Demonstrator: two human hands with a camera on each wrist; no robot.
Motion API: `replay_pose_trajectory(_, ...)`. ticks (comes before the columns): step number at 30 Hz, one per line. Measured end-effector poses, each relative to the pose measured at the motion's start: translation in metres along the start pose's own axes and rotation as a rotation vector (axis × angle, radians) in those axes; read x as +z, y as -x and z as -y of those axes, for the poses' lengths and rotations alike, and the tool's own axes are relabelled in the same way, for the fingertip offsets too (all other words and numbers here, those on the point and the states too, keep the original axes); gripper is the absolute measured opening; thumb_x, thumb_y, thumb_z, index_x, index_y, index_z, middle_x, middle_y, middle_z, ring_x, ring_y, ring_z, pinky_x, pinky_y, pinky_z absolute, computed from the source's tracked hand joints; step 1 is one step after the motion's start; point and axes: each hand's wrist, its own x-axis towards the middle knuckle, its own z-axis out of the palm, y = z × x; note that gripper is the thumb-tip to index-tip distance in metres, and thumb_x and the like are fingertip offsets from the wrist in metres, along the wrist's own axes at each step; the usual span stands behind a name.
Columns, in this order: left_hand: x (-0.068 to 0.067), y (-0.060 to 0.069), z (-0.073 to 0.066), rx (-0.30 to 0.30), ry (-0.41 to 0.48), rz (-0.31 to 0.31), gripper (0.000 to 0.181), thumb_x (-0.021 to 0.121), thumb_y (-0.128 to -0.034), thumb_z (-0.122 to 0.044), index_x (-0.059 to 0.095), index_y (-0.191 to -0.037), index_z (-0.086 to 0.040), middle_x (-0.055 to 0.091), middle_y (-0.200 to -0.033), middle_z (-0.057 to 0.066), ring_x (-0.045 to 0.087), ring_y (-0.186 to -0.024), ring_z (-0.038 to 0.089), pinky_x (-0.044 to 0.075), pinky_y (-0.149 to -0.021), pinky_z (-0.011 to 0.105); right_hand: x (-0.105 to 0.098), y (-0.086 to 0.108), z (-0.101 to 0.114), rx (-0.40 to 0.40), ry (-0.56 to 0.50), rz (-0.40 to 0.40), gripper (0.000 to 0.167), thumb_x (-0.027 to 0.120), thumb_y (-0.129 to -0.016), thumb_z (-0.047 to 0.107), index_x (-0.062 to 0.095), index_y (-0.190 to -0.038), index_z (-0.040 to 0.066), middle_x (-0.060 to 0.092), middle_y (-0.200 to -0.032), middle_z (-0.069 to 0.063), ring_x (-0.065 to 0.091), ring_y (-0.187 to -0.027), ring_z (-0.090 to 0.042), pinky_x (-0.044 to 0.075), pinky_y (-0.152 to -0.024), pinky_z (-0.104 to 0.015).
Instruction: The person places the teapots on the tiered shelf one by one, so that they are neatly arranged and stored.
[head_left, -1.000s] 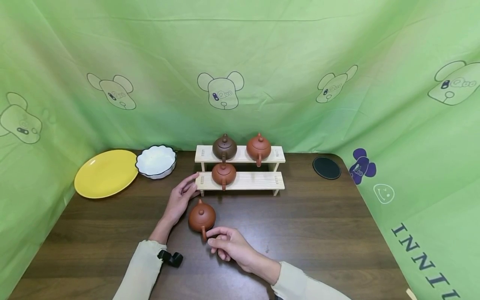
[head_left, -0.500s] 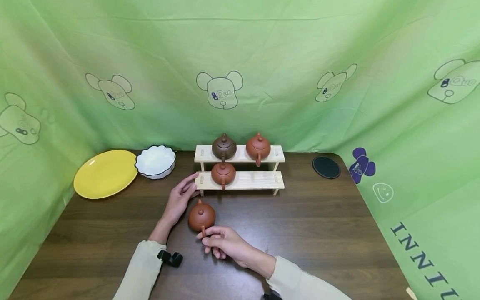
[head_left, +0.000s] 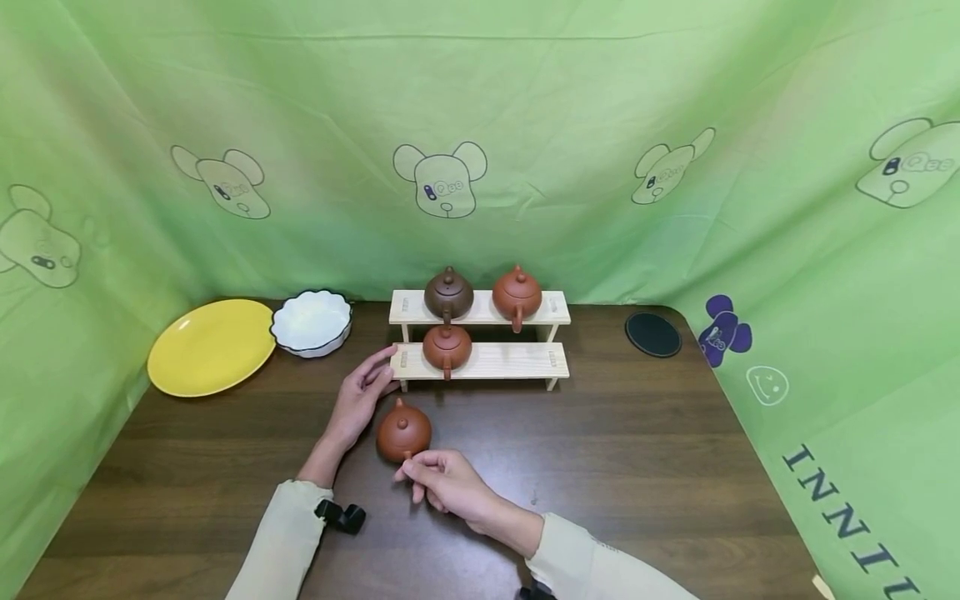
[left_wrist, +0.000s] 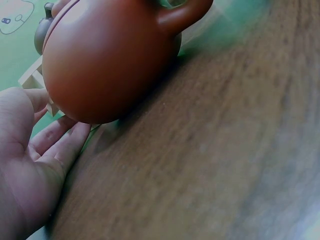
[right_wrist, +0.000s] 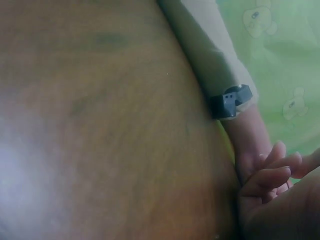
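A reddish-brown clay teapot (head_left: 403, 435) stands on the table in front of a two-step wooden stand (head_left: 517, 361). My right hand (head_left: 453, 487) pinches its handle between thumb and fingers, and most of the handle is hidden. With thumb and index finger, my left hand (head_left: 356, 404) grips the left end of the stand's lower step. In the left wrist view, the teapot (left_wrist: 110, 60) looms large beside the left hand (left_wrist: 30, 165). Curled fingers of the right hand (right_wrist: 280, 200) show in the right wrist view, where the teapot is out of sight.
On the lower step sits a small red-brown teapot (head_left: 447, 347). The upper step carries a dark brown teapot (head_left: 449, 295) and an orange-brown one (head_left: 517, 293). A yellow plate (head_left: 212, 348) and white scalloped dish (head_left: 312, 322) are at left, a black round coaster (head_left: 653, 335) at right.
My right hand has moved slightly left onto the teapot's handle, and its thumb and fingers have closed on it. The left hand, the teapot and the stand have stayed put.
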Motion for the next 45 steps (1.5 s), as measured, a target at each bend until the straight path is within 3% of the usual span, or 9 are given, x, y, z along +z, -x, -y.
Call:
replay_pose_trajectory(7, 0.0, -0.001, 0.001, -0.006, 0.005, 0.011, 0.046, 0.055, -0.1171, -0.006, 0.052, -0.162, 0.003, 0.059, -0.152, 0.035, 0.069, -0.121, 0.0, 0.061, -0.107, 0.024, -0.003, -0.002, 0.0, -0.006, -0.03, -0.045, 0.03, 0.068, -0.111, 0.012, 0.076, -0.118, -0.016, 0.061, -0.064, 0.009, 0.031, -0.044, 0.001, 0.024, -0.041, -0.013)
replay_pose_trajectory(14, 0.0, -0.001, 0.001, -0.002, 0.001, 0.004, 0.045, 0.056, -0.117, -0.006, 0.053, -0.161, 0.004, 0.059, -0.152, 0.036, 0.07, -0.12, 0.0, 0.061, -0.107, 0.024, -0.005, -0.003, -0.001, -0.056, 0.018, -0.078, 0.024, 0.07, -0.108, 0.008, 0.079, -0.114, -0.014, 0.063, -0.06, 0.008, 0.034, -0.048, 0.002, 0.026, -0.045, -0.011)
replay_pose_trajectory(21, 0.0, -0.001, 0.001, 0.0, -0.011, 0.007, 0.046, 0.056, -0.1174, -0.008, 0.052, -0.161, 0.005, 0.059, -0.152, 0.037, 0.069, -0.12, -0.001, 0.061, -0.106, 0.023, -0.009, -0.001, 0.001, -0.063, 0.013, -0.064, 0.025, 0.07, -0.108, 0.007, 0.078, -0.115, -0.016, 0.063, -0.06, 0.008, 0.031, -0.045, 0.002, 0.024, -0.042, -0.012)
replay_pose_trajectory(30, 0.0, -0.001, 0.0, -0.024, 0.009, 0.004, 0.046, 0.055, -0.1173, -0.007, 0.052, -0.162, 0.003, 0.056, -0.157, 0.032, 0.068, -0.121, 0.0, 0.061, -0.107, 0.024, -0.02, 0.008, 0.01, -0.112, 0.028, -0.027, 0.031, 0.067, -0.111, 0.011, 0.076, -0.119, -0.017, 0.062, -0.062, 0.009, 0.03, -0.045, 0.002, 0.026, -0.044, -0.013)
replay_pose_trajectory(39, 0.0, -0.001, 0.0, -0.011, -0.013, 0.009, 0.046, 0.055, -0.1172, -0.005, 0.052, -0.162, 0.004, 0.052, -0.165, 0.024, 0.069, -0.118, -0.003, 0.063, -0.103, 0.022, -0.025, 0.024, 0.019, -0.131, 0.035, -0.013, 0.032, 0.066, -0.112, 0.013, 0.076, -0.119, -0.017, 0.062, -0.064, 0.009, 0.029, -0.046, 0.002, 0.024, -0.043, -0.013)
replay_pose_trajectory(45, 0.0, -0.001, 0.0, -0.019, 0.025, 0.017, 0.046, 0.055, -0.1174, -0.006, 0.051, -0.162, 0.005, 0.052, -0.163, 0.029, 0.067, -0.123, -0.001, 0.061, -0.107, 0.024, -0.028, 0.036, 0.025, -0.154, 0.032, -0.028, 0.033, 0.066, -0.112, 0.014, 0.076, -0.118, -0.017, 0.062, -0.065, 0.01, 0.03, -0.047, 0.003, 0.023, -0.045, -0.013)
